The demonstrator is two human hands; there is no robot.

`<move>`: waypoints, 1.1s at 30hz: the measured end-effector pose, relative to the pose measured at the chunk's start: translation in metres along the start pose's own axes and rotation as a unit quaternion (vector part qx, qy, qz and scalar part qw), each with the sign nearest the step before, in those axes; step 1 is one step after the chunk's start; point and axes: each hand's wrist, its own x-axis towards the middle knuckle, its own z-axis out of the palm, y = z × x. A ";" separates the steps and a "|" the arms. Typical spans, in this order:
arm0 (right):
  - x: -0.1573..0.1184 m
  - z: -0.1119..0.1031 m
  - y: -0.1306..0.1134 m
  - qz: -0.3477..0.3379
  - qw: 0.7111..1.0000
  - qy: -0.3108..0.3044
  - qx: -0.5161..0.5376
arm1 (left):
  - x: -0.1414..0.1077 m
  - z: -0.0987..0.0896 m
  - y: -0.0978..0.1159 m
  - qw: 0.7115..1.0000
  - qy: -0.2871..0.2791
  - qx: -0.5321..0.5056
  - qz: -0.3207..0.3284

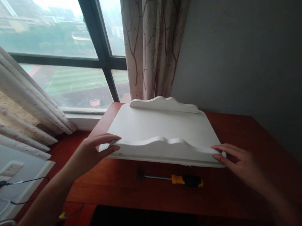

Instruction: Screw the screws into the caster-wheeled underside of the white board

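White wood-like trim, and you've got it at both ends: your left hand (94,147) pinches one tip of the wavy front rail (163,150), your right hand (237,157) the other, along the near edge of the white board (163,124) on the reddish table (123,192). The seam beneath that rail is hidden from us! Just in front lies the yellow-and-black screwdriver (187,180); the dark little pieces (140,174) by its tip are hard to make out. Below, a black shape (144,225) is cut off by the frame, and your right forearm blurs into shadow.
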 end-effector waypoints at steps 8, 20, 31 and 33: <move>-0.013 0.011 0.001 -0.050 0.998 0.044 -0.009 | -0.016 0.008 -0.001 0.999 0.040 0.029 -0.008; -0.013 0.019 0.003 -0.044 0.997 0.057 -0.011 | -0.017 0.013 -0.006 0.998 0.052 0.015 -0.020; -0.015 0.024 0.002 -0.052 0.996 0.077 -0.018 | -0.020 0.014 -0.012 0.998 0.046 0.019 -0.039; -0.015 0.024 0.002 -0.054 0.995 0.081 -0.024 | -0.021 0.015 -0.012 0.997 0.047 0.020 -0.051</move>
